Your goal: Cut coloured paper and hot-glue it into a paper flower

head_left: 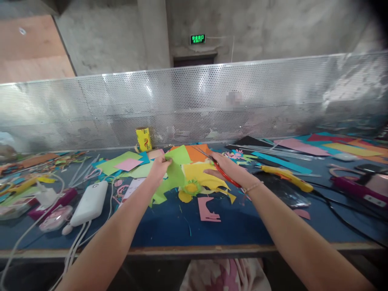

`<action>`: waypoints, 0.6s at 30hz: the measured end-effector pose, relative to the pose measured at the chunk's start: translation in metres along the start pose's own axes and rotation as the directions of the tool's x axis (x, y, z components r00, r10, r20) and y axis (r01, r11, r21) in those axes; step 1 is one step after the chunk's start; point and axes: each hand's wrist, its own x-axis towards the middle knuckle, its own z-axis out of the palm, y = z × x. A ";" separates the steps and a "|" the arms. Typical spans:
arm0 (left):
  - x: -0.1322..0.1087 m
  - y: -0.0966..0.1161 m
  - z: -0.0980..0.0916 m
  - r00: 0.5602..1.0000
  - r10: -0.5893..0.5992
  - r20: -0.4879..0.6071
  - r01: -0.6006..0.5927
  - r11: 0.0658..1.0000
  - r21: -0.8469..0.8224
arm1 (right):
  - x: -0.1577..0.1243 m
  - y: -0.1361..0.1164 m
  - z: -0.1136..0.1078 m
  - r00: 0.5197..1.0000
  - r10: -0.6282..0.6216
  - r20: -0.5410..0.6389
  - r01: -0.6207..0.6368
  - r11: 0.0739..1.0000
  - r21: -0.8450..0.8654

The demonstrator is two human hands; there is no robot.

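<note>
My left hand (160, 166) pinches a light green foam or paper sheet (177, 161) between thumb and fingers. In my right hand (226, 166) is a pair of scissors with red handles (223, 173); the blades point left over an orange sheet (198, 152), and how far they are parted is hard to see. Below the right hand lie yellow cut pieces (198, 173), with a small green-and-yellow flower shape (190, 187) at their edge. A pink offcut (207, 209) rests nearer the front of the blue table.
A yellow glue gun (286, 176) with a black cable lies to the right. On the left are a white power bank (90, 202) with cables and a phone (131, 189). A yellow box (143, 139) stands by the perforated metal divider (188, 105). Coloured sheets (303, 146) lie at the far right.
</note>
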 end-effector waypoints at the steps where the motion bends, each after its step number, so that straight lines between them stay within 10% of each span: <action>1: 0.001 0.000 -0.002 0.999 0.043 -0.022 -0.041 0.996 0.078 | -0.001 -0.003 -0.004 0.999 -0.031 0.031 0.031 0.999 0.020; 8: 0.005 0.003 -0.006 0.916 0.401 0.025 -0.349 0.765 0.540 | -0.005 -0.018 -0.017 0.967 -0.112 0.228 0.082 0.987 0.137; 18: 0.004 0.003 -0.009 0.877 0.393 0.277 -0.476 0.631 0.613 | -0.005 -0.015 -0.017 0.931 -0.132 0.341 0.061 0.976 0.211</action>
